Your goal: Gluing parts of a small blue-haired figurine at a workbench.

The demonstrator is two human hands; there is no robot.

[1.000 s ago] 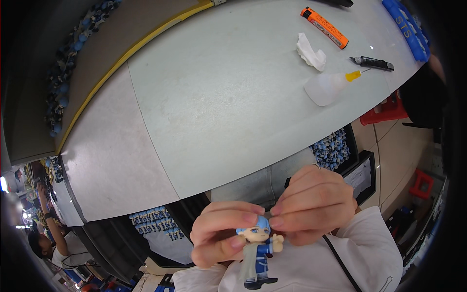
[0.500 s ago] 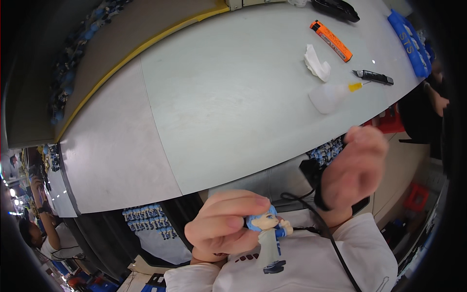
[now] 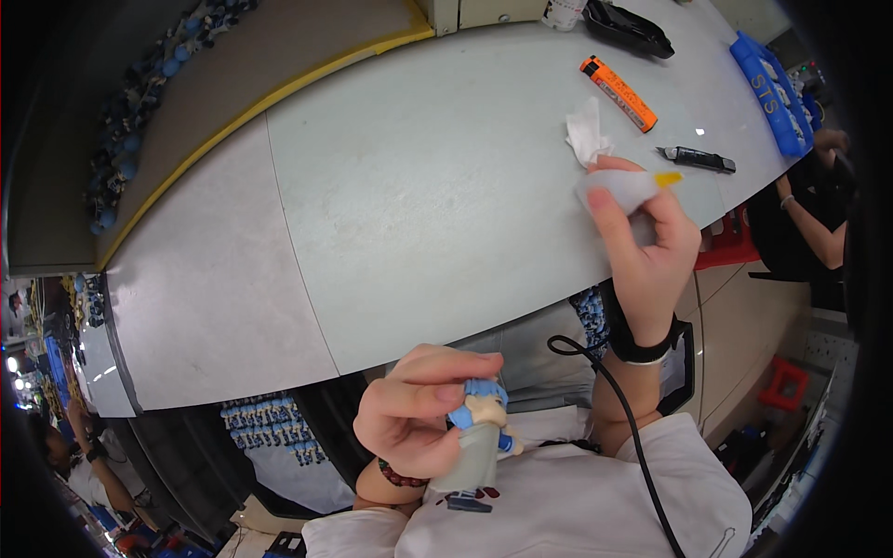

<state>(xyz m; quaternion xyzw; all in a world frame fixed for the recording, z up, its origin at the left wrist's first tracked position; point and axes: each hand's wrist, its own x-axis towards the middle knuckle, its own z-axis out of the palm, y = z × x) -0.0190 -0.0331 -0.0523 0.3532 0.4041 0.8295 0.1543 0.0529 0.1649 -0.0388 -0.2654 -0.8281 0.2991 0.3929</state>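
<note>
My left hand [image 3: 414, 414] holds a small figurine [image 3: 477, 437] with blue hair and a grey-white body close to my chest, below the table edge. My right hand [image 3: 642, 246] reaches out over the table's near edge and closes its fingers on a small translucent squeeze bottle [image 3: 625, 186] with a yellow tip. A crumpled white tissue [image 3: 586, 139] lies just behind the bottle.
On the pale grey table [image 3: 419, 205] lie an orange utility knife [image 3: 619, 93], a black pen-like tool [image 3: 696, 160], a blue tray [image 3: 772, 88] and a black object [image 3: 625, 26] at the far edge. Another person's arm [image 3: 819, 223] is at the right. A black cable [image 3: 614, 409] crosses my lap.
My right hand left the figurine, rose to the table and took hold of the squeeze bottle. My left hand alone keeps the figurine.
</note>
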